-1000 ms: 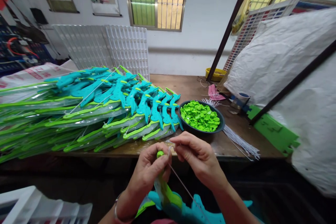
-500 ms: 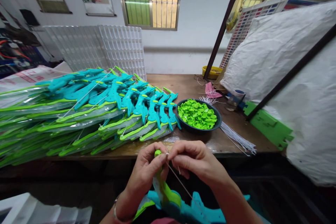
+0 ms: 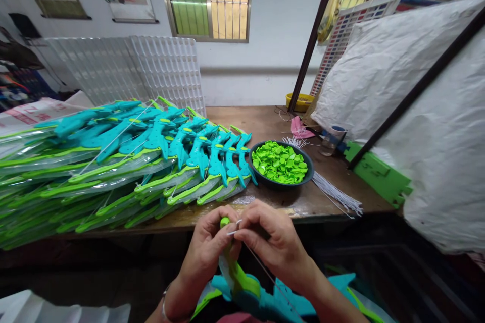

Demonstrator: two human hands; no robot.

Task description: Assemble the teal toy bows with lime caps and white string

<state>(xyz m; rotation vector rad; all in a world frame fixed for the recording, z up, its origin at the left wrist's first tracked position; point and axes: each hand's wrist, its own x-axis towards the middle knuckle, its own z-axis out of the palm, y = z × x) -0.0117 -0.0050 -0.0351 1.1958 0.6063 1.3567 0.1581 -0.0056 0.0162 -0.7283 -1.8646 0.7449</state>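
The bow [image 3: 248, 290] smooth plastic with a soft sheen, string [image 3: 261, 265] matt cord; chips [image 3: 280, 162] glossy plastic, bowl [image 3: 282, 184] smooth plastic; table [image 3: 242, 116] wood, shiny along the front; sheet [image 3: 379, 70] crinkled, plasticky; window frame [image 3: 212, 39] metal

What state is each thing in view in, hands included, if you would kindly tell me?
Left hand: closed around the green tip of a blue-and-green plastic bow
Right hand: pinching a thin white string
Other blue-and-green bows on the brown table: piled, overlapping
Round black bowl: heaped with small green plastic pieces
White string bundle: loose, ends fanned
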